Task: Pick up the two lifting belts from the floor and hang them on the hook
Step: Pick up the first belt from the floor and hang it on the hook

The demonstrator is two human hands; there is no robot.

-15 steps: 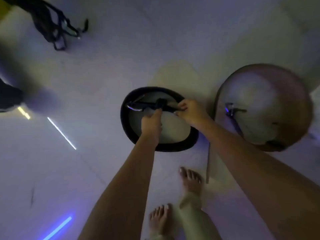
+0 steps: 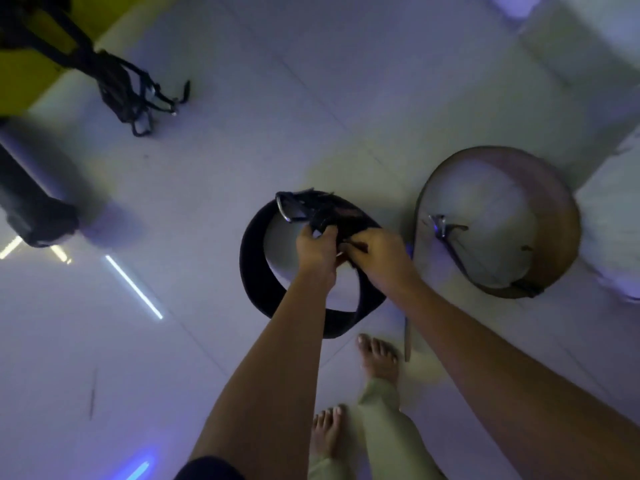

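Pale tiled floor | black belt buckle end now lifted versus half-second ago | left hand, right hand both closed gripping strap | brown belt untouched | pickup begun

Pale floor under black belt, brown belt, straps

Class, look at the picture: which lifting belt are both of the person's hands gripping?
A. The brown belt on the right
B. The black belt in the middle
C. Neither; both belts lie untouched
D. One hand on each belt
B: the left hand and right hand both close on the black belt near its buckle, while the brown belt lies untouched on the floor.
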